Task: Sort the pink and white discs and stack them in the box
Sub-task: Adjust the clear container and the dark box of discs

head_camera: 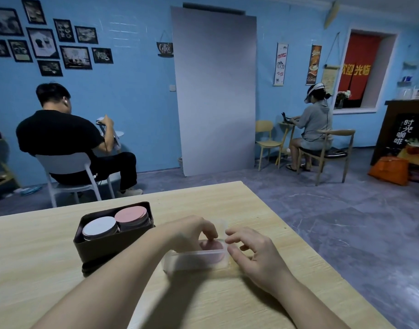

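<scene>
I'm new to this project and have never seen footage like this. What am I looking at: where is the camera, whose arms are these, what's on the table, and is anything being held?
There is no machine here. A person wears one camera on the head, looking forward and down, so the two bare arms are their own. On the wooden table stands a dark box holding a white stack of discs on the left and a pink stack on the right. Beside it lies a clear tub with a pink disc inside. The left hand reaches into the tub, fingertips on that disc; whether it grips it I cannot tell. The right hand is by the tub's right end, fingers loosely curled, holding nothing.
</scene>
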`<state>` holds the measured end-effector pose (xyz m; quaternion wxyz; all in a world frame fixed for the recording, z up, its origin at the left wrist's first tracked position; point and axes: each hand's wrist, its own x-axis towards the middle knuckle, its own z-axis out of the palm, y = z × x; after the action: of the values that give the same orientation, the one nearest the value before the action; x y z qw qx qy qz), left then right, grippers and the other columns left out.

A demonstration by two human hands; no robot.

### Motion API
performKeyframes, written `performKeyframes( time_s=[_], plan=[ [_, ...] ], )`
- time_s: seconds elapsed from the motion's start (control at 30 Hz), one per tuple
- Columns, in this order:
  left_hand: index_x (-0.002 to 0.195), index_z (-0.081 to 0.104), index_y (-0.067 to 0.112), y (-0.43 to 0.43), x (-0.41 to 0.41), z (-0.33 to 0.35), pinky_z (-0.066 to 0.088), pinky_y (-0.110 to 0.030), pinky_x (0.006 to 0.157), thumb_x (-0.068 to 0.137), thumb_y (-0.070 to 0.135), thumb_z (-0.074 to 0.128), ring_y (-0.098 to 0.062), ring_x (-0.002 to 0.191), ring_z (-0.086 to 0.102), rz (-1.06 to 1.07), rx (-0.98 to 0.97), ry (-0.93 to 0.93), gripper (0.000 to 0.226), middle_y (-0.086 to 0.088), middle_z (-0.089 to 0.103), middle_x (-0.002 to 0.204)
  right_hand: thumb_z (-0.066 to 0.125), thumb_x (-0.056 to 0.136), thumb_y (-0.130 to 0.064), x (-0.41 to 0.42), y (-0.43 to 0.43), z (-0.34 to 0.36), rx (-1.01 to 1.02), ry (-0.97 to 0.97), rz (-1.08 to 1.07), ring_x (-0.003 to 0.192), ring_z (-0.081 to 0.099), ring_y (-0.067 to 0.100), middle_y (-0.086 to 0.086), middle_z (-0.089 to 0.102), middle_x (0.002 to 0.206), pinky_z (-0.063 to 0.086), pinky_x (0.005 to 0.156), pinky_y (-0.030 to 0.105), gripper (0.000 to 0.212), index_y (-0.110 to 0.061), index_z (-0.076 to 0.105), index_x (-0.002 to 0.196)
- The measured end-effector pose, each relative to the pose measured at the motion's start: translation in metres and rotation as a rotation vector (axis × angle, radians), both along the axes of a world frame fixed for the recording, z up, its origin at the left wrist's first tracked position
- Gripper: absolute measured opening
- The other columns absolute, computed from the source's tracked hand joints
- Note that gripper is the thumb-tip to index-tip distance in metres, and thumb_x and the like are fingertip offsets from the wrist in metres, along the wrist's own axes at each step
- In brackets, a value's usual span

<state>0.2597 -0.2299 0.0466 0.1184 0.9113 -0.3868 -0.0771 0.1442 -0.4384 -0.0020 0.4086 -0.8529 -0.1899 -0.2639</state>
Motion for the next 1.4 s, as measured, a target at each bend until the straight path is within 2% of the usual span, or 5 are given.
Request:
performKeyframes(
  time_s=[0.2,0.43,0.93,1.1,1.4],
  plan=[
    [0.122,0.064,0.034,0.010,-0.004,0.011,0.036,-0.004,0.061,0.079,0.043,0.075,0.022,0.075,0.052,0.028,-0.090,-0.021,0.045,0.023,0.064,0.113,0.064,0.088,-0.039,0.000,-0.001,-0.002,-0.007,0.018,-0.007,0.118,0.060,0.006,-0.021,0.065,0.121,0.053,0.084,0.024,0.015,-0.033,0.071,0.099],
    [0.119,0.065,0.030,0.039,-0.011,0.032,0.051,-0.020,0.080,0.067,0.035,0.087,-0.001,0.100,0.059,0.098,-0.276,-0.045,0.057,0.017,0.060,0.113,0.063,0.088,-0.042,0.002,0.003,0.008,-0.107,0.012,-0.043,0.116,0.058,0.003,-0.024,0.066,0.114,0.046,0.096,0.028,0.011,-0.035,0.069,0.094],
    [0.117,0.060,0.034,0.144,-0.032,0.037,0.056,-0.026,0.085,0.067,0.032,0.083,-0.001,0.105,0.065,0.374,-0.738,-0.118,0.055,0.010,0.069,0.111,0.058,0.088,-0.041,0.018,0.100,0.033,-0.203,-0.015,0.047,0.097,0.059,0.000,-0.023,0.067,0.095,0.048,0.086,0.025,0.017,-0.029,0.069,0.093],
    [0.117,0.059,0.034,0.171,-0.015,0.035,0.055,-0.035,0.093,0.061,0.048,0.077,0.000,0.110,0.063,0.465,-0.749,-0.158,0.060,0.012,0.069,0.115,0.051,0.087,-0.050,0.027,0.120,0.034,-0.244,0.026,0.003,0.093,0.058,0.000,-0.026,0.065,0.091,0.050,0.083,0.029,0.024,-0.032,0.067,0.094],
    [0.129,0.054,0.029,0.176,0.009,0.017,0.054,-0.033,0.097,0.076,0.033,0.082,-0.006,0.111,0.063,0.527,-0.656,-0.115,0.060,0.004,0.065,0.117,0.049,0.087,-0.054,0.037,0.134,0.034,-0.309,0.077,-0.063,0.091,0.057,-0.004,-0.028,0.063,0.092,0.052,0.077,0.033,0.023,-0.036,0.062,0.094]
  ],
)
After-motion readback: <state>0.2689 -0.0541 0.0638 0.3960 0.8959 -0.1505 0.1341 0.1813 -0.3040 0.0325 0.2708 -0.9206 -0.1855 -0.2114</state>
